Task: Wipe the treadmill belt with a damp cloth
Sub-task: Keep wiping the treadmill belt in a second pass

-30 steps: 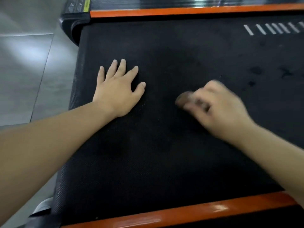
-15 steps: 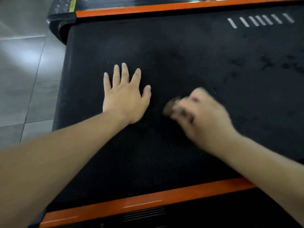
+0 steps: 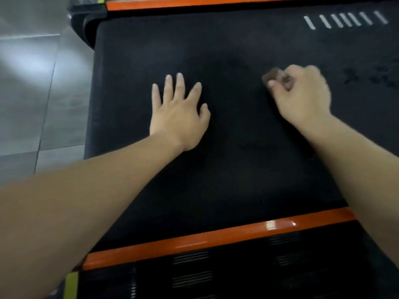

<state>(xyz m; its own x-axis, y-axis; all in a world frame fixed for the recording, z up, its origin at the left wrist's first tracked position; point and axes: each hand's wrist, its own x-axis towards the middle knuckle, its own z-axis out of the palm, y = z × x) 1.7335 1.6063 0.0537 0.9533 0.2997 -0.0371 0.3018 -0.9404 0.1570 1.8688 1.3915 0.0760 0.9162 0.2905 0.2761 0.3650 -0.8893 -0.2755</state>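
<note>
Right hand (image 3: 302,93), upper right of ctr in the frame, is curled tight round a small brownish cloth (image 3: 275,77) — a wad of it pokes out past the knuckles, touching the treadmill belt (image 3: 237,180). Hand and cloth are motion-blurred, so exact finger lay can't be read; the grip itself is plain. Bunching the cloth small prob. lets the fist put pressure on one patch, which suits scrubbing marks vs. a broad sweep. Left hand (image 3: 179,113) lies flat on the belt, mid-frame left, fingers straight and spread, holding nothing. My read is that it props the body's weight and maybe stops the belt sliding under the rubbing. The two hands are well apart, w/ bare black belt between them.

Counts: two hands, one cloth, one belt. Two orange rails (image 3: 216,240) — one across the bottom of the frame, one along the top edge. Seven short white stripes (image 3: 345,19) in a row, upper right, printed on the belt; blur makes that count approx. Several dark blotches (image 3: 367,77) sit at the right edge of the frame, just beyond the cloth hand; too smeared to number, and I'd guess damp or dirt w/o being sure. Grey tiled floor (image 3: 32,93) fills the left side.
</note>
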